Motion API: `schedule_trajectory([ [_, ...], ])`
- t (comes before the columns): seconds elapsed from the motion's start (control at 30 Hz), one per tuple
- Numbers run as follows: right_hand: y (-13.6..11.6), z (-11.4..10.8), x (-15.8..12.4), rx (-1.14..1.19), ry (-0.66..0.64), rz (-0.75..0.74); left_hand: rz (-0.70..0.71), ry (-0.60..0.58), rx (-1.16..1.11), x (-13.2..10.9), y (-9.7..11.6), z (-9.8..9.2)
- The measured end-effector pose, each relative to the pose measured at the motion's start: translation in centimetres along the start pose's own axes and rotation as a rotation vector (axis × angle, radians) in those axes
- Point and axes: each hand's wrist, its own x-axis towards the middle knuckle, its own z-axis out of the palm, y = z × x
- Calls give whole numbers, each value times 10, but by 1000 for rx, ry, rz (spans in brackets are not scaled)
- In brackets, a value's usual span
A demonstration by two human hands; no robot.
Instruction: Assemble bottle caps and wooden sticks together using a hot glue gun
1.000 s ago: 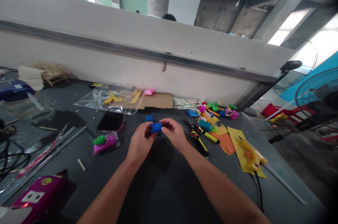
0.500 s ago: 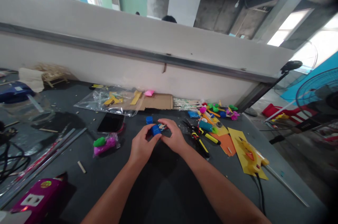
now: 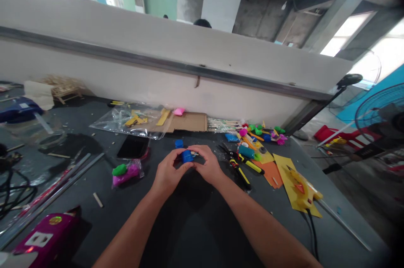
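Note:
A small blue block that looks like modelling clay (image 3: 187, 156) is pinched between both hands, low over the middle of the dark table. My left hand (image 3: 168, 171) closes on its left side with thumb and forefinger. On the other side, my right hand (image 3: 207, 163) has its fingertips against the block, thumb near the left thumb. Behind the fingers lie some pale bits, too small to make out. Another blue piece (image 3: 179, 144) sits on the table just beyond the left fingertips.
Pliers (image 3: 238, 165) and a yellow glue gun (image 3: 299, 188) lie to the right. On the left are a phone (image 3: 133, 147), a bagged lump of purple clay (image 3: 126, 174) and a magenta box (image 3: 47, 236). A clear plastic bag (image 3: 107, 123) and a white partition (image 3: 158, 80) stand behind.
The blue block has turned slightly between my fingers, and my right fingers have come closer over it. The other things on the table lie as before.

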Motion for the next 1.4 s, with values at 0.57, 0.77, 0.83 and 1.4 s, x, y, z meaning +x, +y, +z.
schedule_trajectory([
  [0.57, 23, -10, 7, -572, -96, 94, 188, -115, 556, 18, -39, -32],
  [0.77, 26, -7, 14, -728, -245, 57, 216, -122, 573, 18, -43, -31],
  [0.83, 28, -8, 16, -761, -269, 49, 221, -102, 537, 19, -45, -31],
  [1.4, 33, -23, 31, -786, -350, -82, 369, 6, 616, 21, -46, -26],
])
